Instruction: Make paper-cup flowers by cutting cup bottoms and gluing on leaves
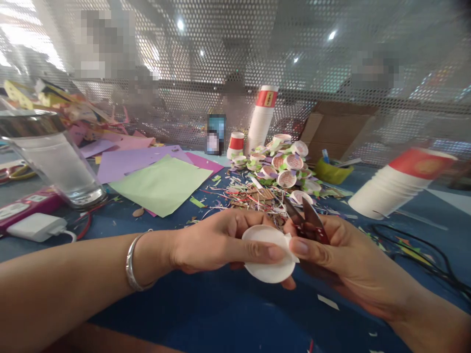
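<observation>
My left hand [228, 245] grips a round white paper cup base [263, 272], its thumb pressed flat across the face and the fingers behind it. A small flap sticks out at the disc's right edge, where the thumb of my right hand [331, 255] touches it. Held in that same right hand is a pair of scissors [311, 220] with dark blades that point up and away, spread apart. Part of the scissors' handle is hidden by the fingers. Just beyond my hands lies a heap of paper scraps [253, 196].
Behind the scraps are piled cut cup bottoms [287, 162] with green and purple bits. Stacked paper cups [261, 122] stand behind; another stack [397, 186] leans at right. Coloured paper sheets [165, 184], a glass of water [62, 162] and a white charger [37, 226] are left. Black cable [423, 235] lies right.
</observation>
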Action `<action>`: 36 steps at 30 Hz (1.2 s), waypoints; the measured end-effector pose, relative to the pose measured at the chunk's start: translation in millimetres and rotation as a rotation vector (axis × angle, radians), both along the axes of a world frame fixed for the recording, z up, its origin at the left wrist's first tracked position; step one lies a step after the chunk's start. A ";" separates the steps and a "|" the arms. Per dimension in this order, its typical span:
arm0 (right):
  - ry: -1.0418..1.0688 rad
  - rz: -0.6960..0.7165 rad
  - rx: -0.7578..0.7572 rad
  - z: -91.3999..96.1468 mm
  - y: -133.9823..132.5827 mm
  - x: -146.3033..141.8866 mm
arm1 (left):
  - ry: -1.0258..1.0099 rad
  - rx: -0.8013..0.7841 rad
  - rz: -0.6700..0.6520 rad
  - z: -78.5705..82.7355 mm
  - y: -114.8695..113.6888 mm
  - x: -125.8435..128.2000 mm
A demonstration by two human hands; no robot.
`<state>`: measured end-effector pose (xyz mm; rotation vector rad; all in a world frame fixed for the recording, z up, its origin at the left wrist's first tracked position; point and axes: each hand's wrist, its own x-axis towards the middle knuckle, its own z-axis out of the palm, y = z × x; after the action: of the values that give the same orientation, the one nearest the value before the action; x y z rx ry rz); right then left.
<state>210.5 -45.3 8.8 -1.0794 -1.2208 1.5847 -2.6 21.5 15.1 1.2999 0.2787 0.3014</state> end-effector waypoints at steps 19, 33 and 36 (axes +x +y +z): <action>-0.270 -0.226 0.227 -2.7 4.3 -1.1 | -0.017 0.186 0.390 -13.1 -1.2 8.0; -0.264 -0.159 0.192 -4.8 8.0 -6.8 | 0.188 0.291 0.424 -13.5 4.2 2.2; -0.249 -0.154 0.190 -4.8 7.6 -5.8 | 0.133 0.208 0.390 -12.4 3.7 2.8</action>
<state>204.7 -37.6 4.1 -1.2406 -1.3857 1.2175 0.3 25.2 2.6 1.4701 0.6299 0.5873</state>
